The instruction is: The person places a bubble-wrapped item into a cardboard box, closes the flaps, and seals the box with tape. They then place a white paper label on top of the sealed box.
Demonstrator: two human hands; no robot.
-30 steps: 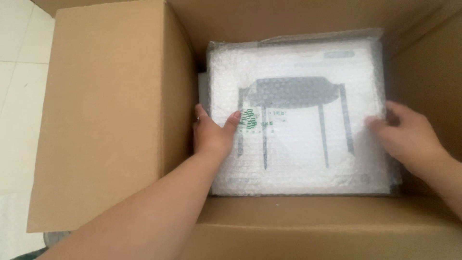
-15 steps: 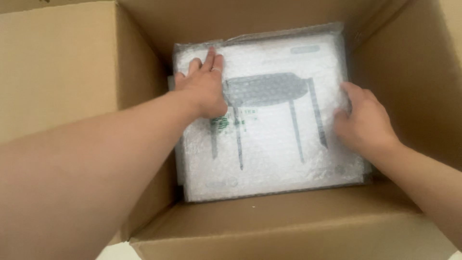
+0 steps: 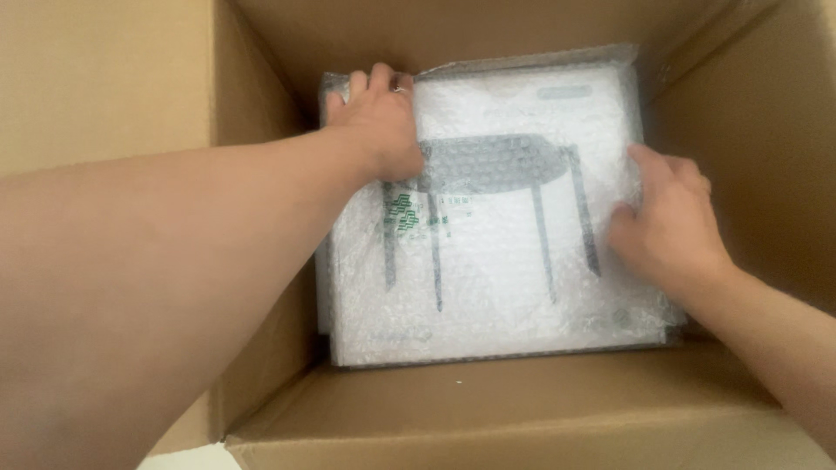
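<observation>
Fingers (image 3: pixel 370 83) of the left hand (image 3: pixel 379 126) curl over the far left corner of the bubble-wrapped flat package (image 3: pixel 496 261), tips hooked past its top edge, palm lying on the wrap; a ring shows on one finger. Grip looks like a hold on that corner, though how far the tips wrap under is hidden. Right hand (image 3: pixel 666 222) sits on the package's right edge, thumb pressed on the top face, remaining fingers (image 3: pixel 692 178) bent down over the side between package and carton wall, so clasping that edge; their tips are out of sight. Package lies flat inside the open cardboard box (image 3: pixel 522 409), filling most of its floor, its near edge just beside the near box wall and its left edge close to the left wall. Through the wrap: a white printed face with a dark picture of a round-topped table on thin legs, a small green mark (image 3: pixel 402 213) near the left hand's wrist. A second flat layer peeks out beneath the package along its left side. Left forearm crosses the left box wall and flap (image 3: pixel 104 78), right forearm comes in over the near right corner. Pale floor (image 3: pixel 187 457) shows at the bottom left outside the box.
</observation>
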